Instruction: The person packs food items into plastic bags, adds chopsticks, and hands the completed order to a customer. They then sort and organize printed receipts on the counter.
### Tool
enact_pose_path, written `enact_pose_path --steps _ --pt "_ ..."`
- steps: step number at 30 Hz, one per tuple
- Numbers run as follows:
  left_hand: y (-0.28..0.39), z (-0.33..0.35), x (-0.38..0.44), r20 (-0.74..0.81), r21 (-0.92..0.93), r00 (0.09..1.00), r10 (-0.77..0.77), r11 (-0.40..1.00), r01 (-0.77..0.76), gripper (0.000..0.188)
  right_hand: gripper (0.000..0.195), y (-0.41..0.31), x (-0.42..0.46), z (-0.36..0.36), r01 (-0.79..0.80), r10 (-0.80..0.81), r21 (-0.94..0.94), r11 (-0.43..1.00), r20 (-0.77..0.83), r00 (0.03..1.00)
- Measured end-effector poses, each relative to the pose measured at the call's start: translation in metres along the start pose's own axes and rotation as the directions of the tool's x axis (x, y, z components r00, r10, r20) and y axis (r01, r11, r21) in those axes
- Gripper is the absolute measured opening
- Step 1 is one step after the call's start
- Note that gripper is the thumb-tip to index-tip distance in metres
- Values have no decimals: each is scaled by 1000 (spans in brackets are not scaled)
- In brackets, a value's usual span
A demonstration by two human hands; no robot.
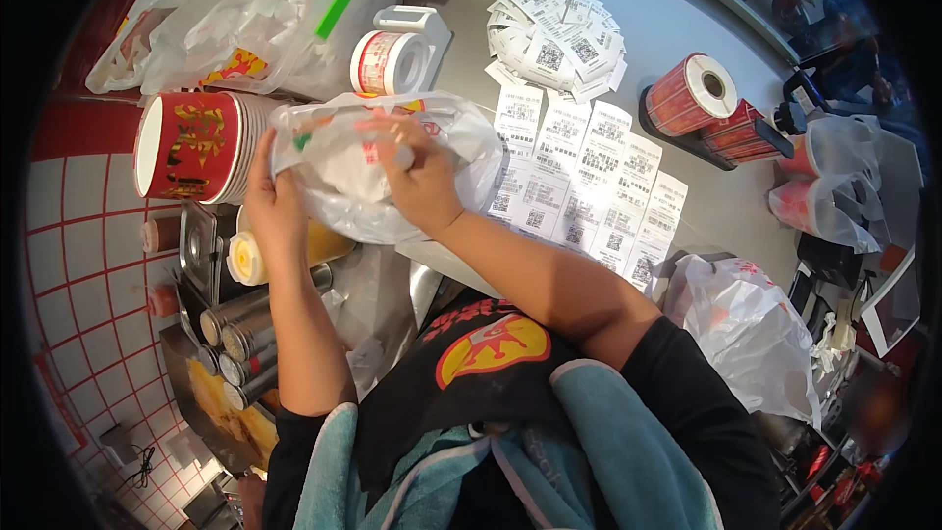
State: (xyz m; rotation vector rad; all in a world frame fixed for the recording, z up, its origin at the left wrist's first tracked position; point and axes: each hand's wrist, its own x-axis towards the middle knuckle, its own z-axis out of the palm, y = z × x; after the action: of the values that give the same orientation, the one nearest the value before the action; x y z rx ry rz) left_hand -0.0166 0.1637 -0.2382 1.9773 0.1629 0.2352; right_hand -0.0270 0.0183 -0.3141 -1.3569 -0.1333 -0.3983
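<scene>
A translucent white plastic bag [471, 125] with red and yellow print lies in front of me, with something pale inside it. My left hand [276, 184] is at the bag's left edge, fingers pointing up; whether it grips the plastic cannot be told. Over the middle of the bag is my right hand [416, 177], its fingers bent and partly blurred against the plastic. Just left of the bag lies a stack of red printed paper tubs [195, 147]. To its right, long printed receipts [574, 177] are spread side by side on the grey counter [464, 44].
Receipts are piled on a spike [556, 37]. Filled plastic bags [243, 22] stand at the back left, beside a tape roll [390, 62]. Label rolls [692, 96] and bagged cups [828, 177] are at the right. A squeeze bottle [250, 258] and shaker jars [246, 338] lie at the left.
</scene>
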Motion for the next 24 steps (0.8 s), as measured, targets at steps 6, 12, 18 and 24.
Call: enact_pose_path --steps 6,12,18,24 --pt "55 -1 36 -64 -80 993 103 991 -108 42 51 1 -15 11 136 -47 -264 955 320 946" --pt "88 -10 17 -140 -17 929 343 937 -349 48 48 1 -1 36 -79 93 -118 990 115 989" --pt "20 5 -67 -91 -31 759 644 760 -649 30 53 16 4 54 -34 95 -354 934 155 983" --pt "-31 27 -102 176 155 919 354 912 -380 14 67 13 2 47 21 69 -367 930 230 971"
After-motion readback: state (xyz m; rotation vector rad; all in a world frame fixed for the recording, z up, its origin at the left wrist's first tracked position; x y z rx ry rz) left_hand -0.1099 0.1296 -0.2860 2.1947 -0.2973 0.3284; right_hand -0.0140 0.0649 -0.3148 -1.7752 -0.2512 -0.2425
